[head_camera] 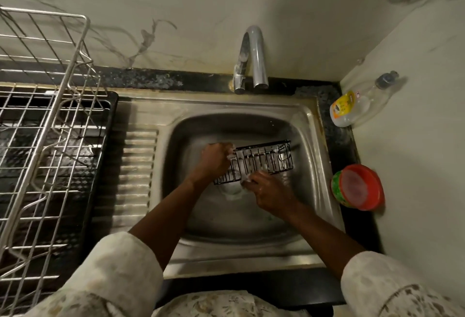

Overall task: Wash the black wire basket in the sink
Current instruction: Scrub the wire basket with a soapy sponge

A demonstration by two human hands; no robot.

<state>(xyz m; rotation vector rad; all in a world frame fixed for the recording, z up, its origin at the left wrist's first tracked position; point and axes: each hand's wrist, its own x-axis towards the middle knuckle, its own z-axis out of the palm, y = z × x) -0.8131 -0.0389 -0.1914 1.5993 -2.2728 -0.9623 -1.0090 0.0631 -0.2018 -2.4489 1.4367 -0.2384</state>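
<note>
Black wire basket (261,160) held over the sink (314,165) bowl, clear of its walls; left hand (214,160) clamped on its end, right hand (269,193) closed at its near edge.

Black speckled counter (337,140) with steel sink (324,191), soap bottle (352,108), red-lidded tub (358,187), dish rack (42,125).

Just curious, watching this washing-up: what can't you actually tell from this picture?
- Head view: what the right hand scrubs with; fingers and foam hide it.
- Basket: motion blur hides any dirt.
- Tap: no stream visible.
- Bottle label: too small.
</note>
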